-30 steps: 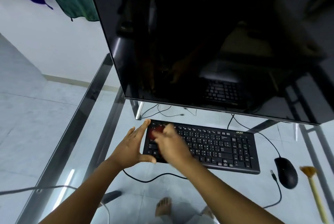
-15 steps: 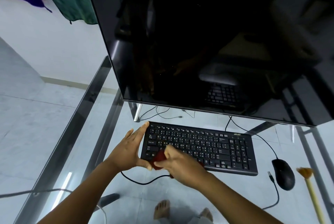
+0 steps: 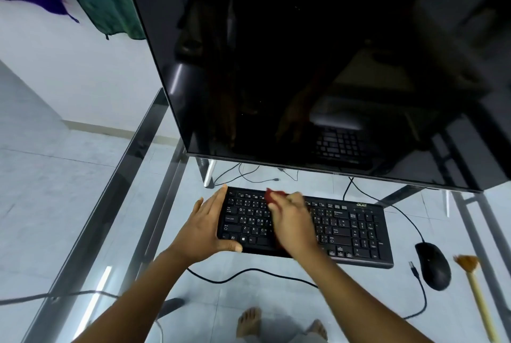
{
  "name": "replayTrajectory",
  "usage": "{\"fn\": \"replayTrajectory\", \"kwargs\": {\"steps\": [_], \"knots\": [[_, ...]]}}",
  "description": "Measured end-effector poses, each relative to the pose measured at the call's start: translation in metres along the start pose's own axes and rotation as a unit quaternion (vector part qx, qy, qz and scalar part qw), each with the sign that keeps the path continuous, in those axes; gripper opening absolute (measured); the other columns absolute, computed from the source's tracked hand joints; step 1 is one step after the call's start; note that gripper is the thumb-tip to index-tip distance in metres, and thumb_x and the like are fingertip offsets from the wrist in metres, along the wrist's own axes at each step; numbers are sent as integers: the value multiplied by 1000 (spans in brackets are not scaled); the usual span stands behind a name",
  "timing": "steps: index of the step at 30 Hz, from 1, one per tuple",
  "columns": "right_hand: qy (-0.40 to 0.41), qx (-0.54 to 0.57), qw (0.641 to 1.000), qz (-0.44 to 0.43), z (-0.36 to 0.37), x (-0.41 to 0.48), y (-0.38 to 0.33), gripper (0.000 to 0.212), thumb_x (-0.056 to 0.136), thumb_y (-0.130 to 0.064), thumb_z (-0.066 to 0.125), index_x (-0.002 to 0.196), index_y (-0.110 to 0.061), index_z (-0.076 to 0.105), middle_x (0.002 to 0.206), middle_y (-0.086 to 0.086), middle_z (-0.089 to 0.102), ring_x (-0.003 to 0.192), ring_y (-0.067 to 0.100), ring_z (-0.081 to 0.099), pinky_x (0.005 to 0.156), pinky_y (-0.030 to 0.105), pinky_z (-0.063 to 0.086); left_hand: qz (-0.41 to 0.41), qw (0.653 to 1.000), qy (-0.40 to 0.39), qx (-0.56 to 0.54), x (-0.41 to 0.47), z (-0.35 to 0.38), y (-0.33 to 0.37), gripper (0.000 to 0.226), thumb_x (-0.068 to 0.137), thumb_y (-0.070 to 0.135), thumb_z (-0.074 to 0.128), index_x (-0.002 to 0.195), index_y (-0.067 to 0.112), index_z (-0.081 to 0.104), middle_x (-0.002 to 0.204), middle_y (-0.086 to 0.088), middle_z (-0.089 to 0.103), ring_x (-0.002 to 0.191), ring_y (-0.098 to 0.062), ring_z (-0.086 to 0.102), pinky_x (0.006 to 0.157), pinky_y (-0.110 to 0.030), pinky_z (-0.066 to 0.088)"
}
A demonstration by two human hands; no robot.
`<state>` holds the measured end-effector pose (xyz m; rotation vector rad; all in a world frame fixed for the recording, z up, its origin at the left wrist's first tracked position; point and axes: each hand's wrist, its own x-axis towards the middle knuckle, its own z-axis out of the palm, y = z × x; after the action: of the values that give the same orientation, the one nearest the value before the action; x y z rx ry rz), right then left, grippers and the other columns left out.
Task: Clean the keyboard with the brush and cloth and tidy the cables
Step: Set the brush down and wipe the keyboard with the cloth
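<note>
A black keyboard (image 3: 345,228) lies on the glass desk under the monitor. My left hand (image 3: 203,228) clasps its left end, thumb on the front edge and fingers along the side. My right hand (image 3: 290,222) presses a dark red cloth (image 3: 272,195) onto the keys left of centre; only the cloth's far corner shows past my fingers, near the top row. A brush (image 3: 474,284) with a pale yellow handle and tan bristles lies at the far right. A black cable (image 3: 249,273) runs along the desk in front of the keyboard.
A large black monitor (image 3: 304,66) overhangs the desk's rear. A black mouse (image 3: 432,265) sits right of the keyboard, with a loose USB plug (image 3: 413,268) beside it. More cables (image 3: 249,174) lie behind the keyboard. The desk's metal frame (image 3: 110,204) runs down the left. Bare feet show through the glass.
My right hand has swept the cloth from the keyboard's front edge back up to the top row and a little to the right. My left hand has kept its hold on the left end.
</note>
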<state>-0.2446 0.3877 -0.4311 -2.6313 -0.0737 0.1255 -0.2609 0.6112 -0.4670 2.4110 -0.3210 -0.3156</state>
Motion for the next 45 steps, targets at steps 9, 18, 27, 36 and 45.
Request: {"fn": "replayTrajectory", "kwargs": {"steps": [9, 18, 27, 36, 45], "knots": [[-6, -45, 998, -52, 15, 37, -23, 26, 101, -34, 42, 116, -27, 61, 95, -13, 52, 79, 11, 56, 71, 24, 50, 12, 1000, 11, -12, -3, 2, 2, 135, 57, 84, 67, 154, 26, -6, 152, 25, 10, 142, 7, 10, 121, -40, -2], [-9, -55, 995, -85, 7, 44, -38, 15, 96, -42, 50, 98, -28, 55, 79, -13, 59, 76, 2, 61, 61, 29, 46, 7, 1000, 14, -6, -2, 2, 1, 134, 57, 82, 69, 154, 24, -3, 157, 17, 15, 143, 4, 11, 121, -43, 2], [-55, -18, 997, -53, 20, 42, -34, 35, 100, -37, 36, 125, -26, 58, 97, -11, 43, 89, 21, 54, 60, 17, 32, 9, 1000, 17, 2, -2, 3, 1, 133, 56, 83, 68, 153, 27, -4, 156, 18, 16, 143, 4, 13, 121, -41, 3], [-73, -39, 981, -176, 17, 8, -32, 27, 85, -54, 56, 89, -27, 53, 80, -4, 59, 73, 20, 62, 52, 29, 37, 1, 1000, 3, 14, 1, 1, -6, 140, 49, 86, 68, 154, 25, -2, 157, 13, 21, 144, -2, 20, 122, -41, 6], [-159, -5, 967, -197, 9, -17, -27, 13, 93, -46, 55, 94, -32, 57, 86, -2, 56, 65, 9, 51, 55, 28, 38, 20, 999, 5, 42, 0, 1, -9, 140, 50, 88, 65, 155, 22, -1, 160, 10, 16, 145, -1, 15, 122, -40, 7]]}}
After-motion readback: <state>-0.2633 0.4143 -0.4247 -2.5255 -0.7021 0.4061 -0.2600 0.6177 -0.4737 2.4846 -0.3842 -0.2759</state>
